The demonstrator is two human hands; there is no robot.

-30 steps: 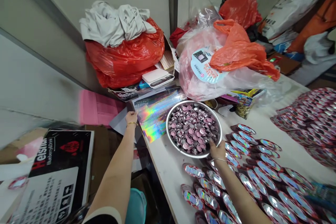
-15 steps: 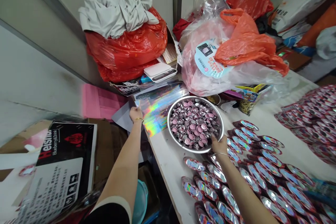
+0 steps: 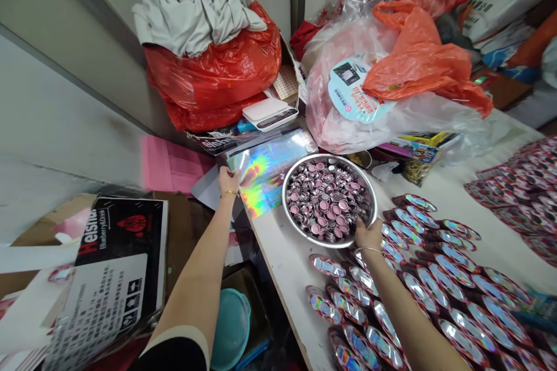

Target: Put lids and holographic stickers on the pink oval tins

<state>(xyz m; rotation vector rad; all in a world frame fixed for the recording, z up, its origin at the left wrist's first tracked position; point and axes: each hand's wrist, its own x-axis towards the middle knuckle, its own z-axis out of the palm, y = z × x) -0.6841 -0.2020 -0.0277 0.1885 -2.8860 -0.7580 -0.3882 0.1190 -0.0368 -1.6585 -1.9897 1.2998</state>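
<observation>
**Floor, left of table:** a teal plastic basin (image 3: 230, 330) sits low down, just right of a black-printed cardboard box (image 3: 122, 243).

**Left hand** (image 3: 228, 179)**:** palm down, fingers nearly flat at the near corner of the sheet, touching it; cannot tell if it is gripped.

**Sheet:** a holographic sheet (image 3: 272, 174) lies at the table's far left corner, flat, its near edge under those fingers.

**Bowl:** a steel bowl (image 3: 284, 200) stands just right of the sheet, filled close to the rim with loose round pink-and-silver caps (image 3: 324, 200).

**Right hand** (image 3: 369, 236)**:** partly curled at the bowl's near rim, fingers touching it; any hold on caps is hidden.

**Table, right:** foil badges (image 3: 327, 266) lie in overlapping rows towards the near edge of the white table (image 3: 287, 255).
</observation>
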